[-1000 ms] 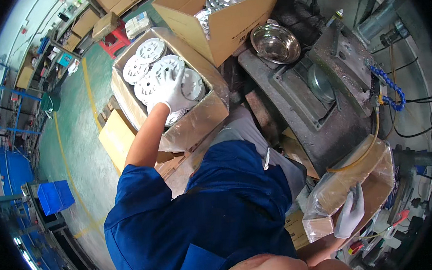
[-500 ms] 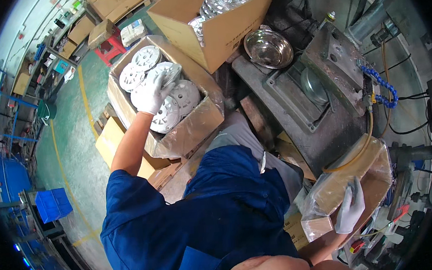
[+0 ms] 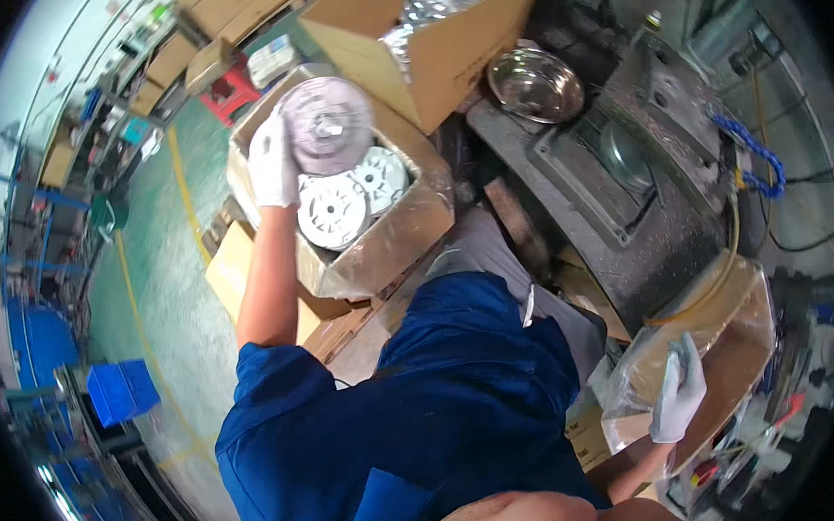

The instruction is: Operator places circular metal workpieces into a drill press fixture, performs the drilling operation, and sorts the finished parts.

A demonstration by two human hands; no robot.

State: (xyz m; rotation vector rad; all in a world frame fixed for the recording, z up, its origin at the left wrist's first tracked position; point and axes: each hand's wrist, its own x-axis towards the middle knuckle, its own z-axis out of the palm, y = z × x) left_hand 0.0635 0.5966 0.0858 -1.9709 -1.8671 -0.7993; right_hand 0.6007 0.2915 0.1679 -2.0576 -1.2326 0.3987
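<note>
My left hand (image 3: 273, 162), in a white glove, is closed on the left edge of a round, pale metal disc (image 3: 329, 123) with a raised hub. The disc is tilted up above the plastic-lined carton (image 3: 379, 268) and is slightly blurred. Beneath it lie more round, slotted metal discs (image 3: 333, 210), some partly hidden by the held one. My right hand (image 3: 678, 393), gloved too, holds nothing; its fingers are stretched out over another plastic-lined carton (image 3: 737, 336) at the lower right.
Right of centre stands a dark metal machine bed (image 3: 597, 240) with a blue segmented hose (image 3: 755, 168). A shiny steel bowl (image 3: 535, 86) rests on its far corner. Behind, a tall carton (image 3: 462, 67) contains shiny metal parts. A red stool (image 3: 230, 92) and blue crate (image 3: 122, 391) stand leftward.
My left hand has lifted a disc, turning its face into view above the carton. My right hand has stayed at its carton. The whole view has shifted slightly.
</note>
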